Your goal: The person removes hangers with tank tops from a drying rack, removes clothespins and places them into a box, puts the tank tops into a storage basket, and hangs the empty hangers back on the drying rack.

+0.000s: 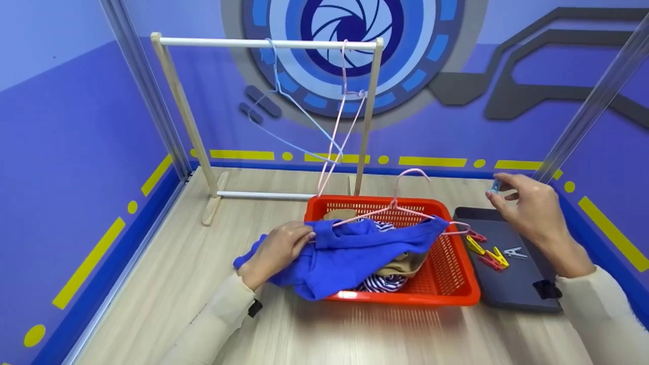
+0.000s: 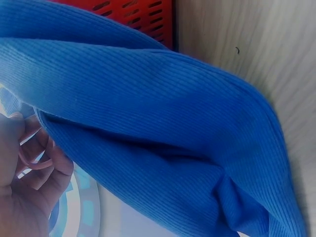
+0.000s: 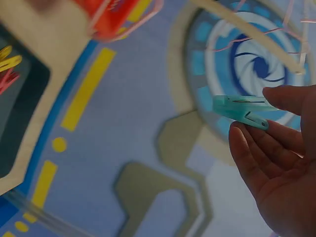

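Observation:
My left hand [image 1: 279, 246] grips one end of a pink hanger [image 1: 393, 205] together with the edge of a blue ribbed garment [image 1: 350, 266]. In the left wrist view, the fingers curl about the hanger's looped end [image 2: 37, 164], beside the draped cloth [image 2: 148, 94]. The garment lies along the hanger's lower part, over the red basket [image 1: 459, 268], its other top corner close to the far hanger loop. Raised above the dark tray [image 1: 517, 284], my right hand [image 1: 535, 205] pinches a light blue clothespin [image 3: 242, 106] between thumb and fingertips.
Striped cloth [image 1: 383, 283] and tan cloth [image 1: 405, 264] lie in the basket. Red, yellow and grey clothespins [image 1: 514, 253] lie in the tray. Behind stands a rack [image 1: 218, 42] with a blue hanger [image 1: 309, 114] and another pink hanger [image 1: 338, 121] on its bar.

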Demonstrator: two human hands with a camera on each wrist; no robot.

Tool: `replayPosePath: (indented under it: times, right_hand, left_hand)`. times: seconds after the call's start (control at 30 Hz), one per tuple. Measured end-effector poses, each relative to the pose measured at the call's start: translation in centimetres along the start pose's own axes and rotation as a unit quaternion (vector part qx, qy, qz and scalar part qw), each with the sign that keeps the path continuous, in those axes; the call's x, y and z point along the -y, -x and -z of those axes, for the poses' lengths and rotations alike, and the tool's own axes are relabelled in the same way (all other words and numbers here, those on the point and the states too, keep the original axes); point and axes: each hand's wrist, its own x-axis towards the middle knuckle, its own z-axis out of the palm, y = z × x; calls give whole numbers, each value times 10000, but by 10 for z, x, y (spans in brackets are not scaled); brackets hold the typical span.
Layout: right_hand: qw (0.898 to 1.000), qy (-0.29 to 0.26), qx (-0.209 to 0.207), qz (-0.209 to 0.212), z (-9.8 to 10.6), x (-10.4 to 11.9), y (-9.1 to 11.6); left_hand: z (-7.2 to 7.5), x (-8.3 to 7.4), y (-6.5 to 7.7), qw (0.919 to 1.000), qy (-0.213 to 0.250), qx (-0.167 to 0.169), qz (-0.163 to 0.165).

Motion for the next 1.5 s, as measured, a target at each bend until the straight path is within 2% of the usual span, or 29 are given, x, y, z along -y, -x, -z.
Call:
replayPosePath:
  times: [0.23,0.4,0.6,0.7,0.97,1.23,1.37,1.5]
  right_hand:
    - [9933,443,928,-533,-22,-44,3]
    - [9823,675,1485,-917,-38,-71,6]
    - [9662,511,2131,-1360,-52,-101,14]
    - [9602,366,2289,-1560,-56,-109,18]
    - [9554,257,2399,-1705,-56,-108,18]
    - [9575,415,2353,-1615,-53,-100,12]
    - [9649,496,2198,-1348,-47,-89,10]
    - [9760,603,1837,-1001,-34,-67,7]
  left_hand:
    - [-1,1,1,10000,66,5,-3]
    - [-1,1,1,10000,39,-18,-23]
    - [-1,1,0,9998,67,-110,-132]
    - [-2,0,0,9998,65,-97,-140]
    - [0,-1,1,10000,44,-14,19]
    - [-1,0,1,9999,2,-79,-76]
    - [-1,0,1,9999,-10,-83,-88]
    - [-1,0,1,9999,11,-82,-99]
